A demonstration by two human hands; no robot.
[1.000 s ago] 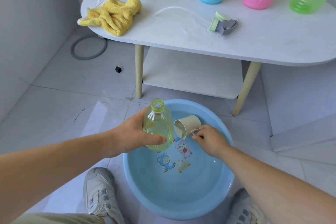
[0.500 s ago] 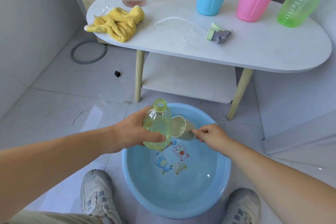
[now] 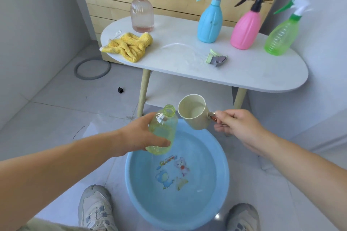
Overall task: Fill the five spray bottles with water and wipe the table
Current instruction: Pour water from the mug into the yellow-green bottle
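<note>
- Your left hand (image 3: pixel 137 137) was wrapped round the uncapped yellow bottle (image 3: pixel 165 133), which was held tilted above the far rim of the basin (image 3: pixel 135 184).
- Your right hand (image 3: pixel 238 127) pinched the handle of the cup (image 3: pixel 191 114). The cup was tipped just beside the bottle's mouth, also over the basin's far rim, and had water inside.
- The basin held water.
- Beyond the basin, the table (image 3: pixel 244 78) carried the clear spray bottle (image 3: pixel 142 17), blue spray bottle (image 3: pixel 209 22), pink spray bottle (image 3: pixel 245 30) and green spray bottle (image 3: pixel 280 37), all capped.
- Also there were the yellow cloth (image 3: pixel 127 46) and a loose spray head (image 3: pixel 216 58).
</note>
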